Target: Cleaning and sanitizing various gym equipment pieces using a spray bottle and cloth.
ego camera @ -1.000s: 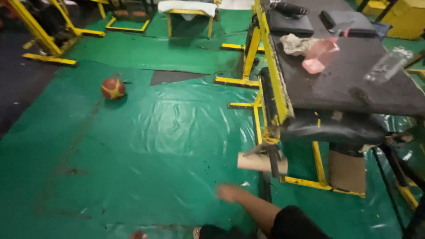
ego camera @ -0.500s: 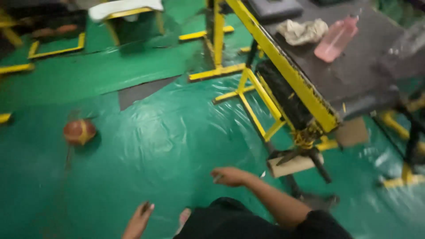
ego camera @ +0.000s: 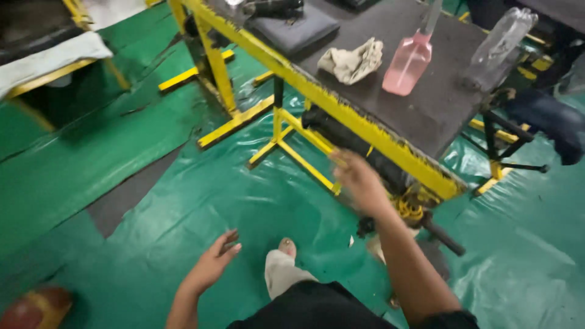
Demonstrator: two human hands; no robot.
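- The left hand (ego camera: 213,263) hangs low over the green floor sheet (ego camera: 201,195), palm down, fingers loosely spread and empty, touching nothing.
- Just beside it, a foot (ego camera: 285,248) in a pale trouser leg (ego camera: 279,275) stands on the same sheet.
- At the bottom left corner lies an orange-red ball (ego camera: 36,306), partly cut off by the edge and well apart from both hands.
- The right hand (ego camera: 359,180) is raised in front of the near edge of the bench (ego camera: 426,103). It is blurred, so I cannot tell whether it is closed on anything or only near the frame; the fingers look curled.
- Right behind that hand runs the yellow frame rail (ego camera: 341,109) of the bench, with a black padded roll (ego camera: 341,137) under it.
- Below the hand, near the bench corner, yellow rope (ego camera: 409,207) is wound round the frame, and a black bar (ego camera: 443,237) sticks out toward the floor.
- On the dark bench top, a crumpled beige rag (ego camera: 353,61) lies near the rail.
- Just beside the rag stands a pink spray bottle (ego camera: 407,68), tilted in this view.
- Farther right a clear plastic bottle (ego camera: 501,45) stands near the far edge of the bench.
- At the far end of the bench lies a dark grey pad (ego camera: 295,30).
- Far left, another yellow-framed bench (ego camera: 49,73) carries a white cloth (ego camera: 55,52).
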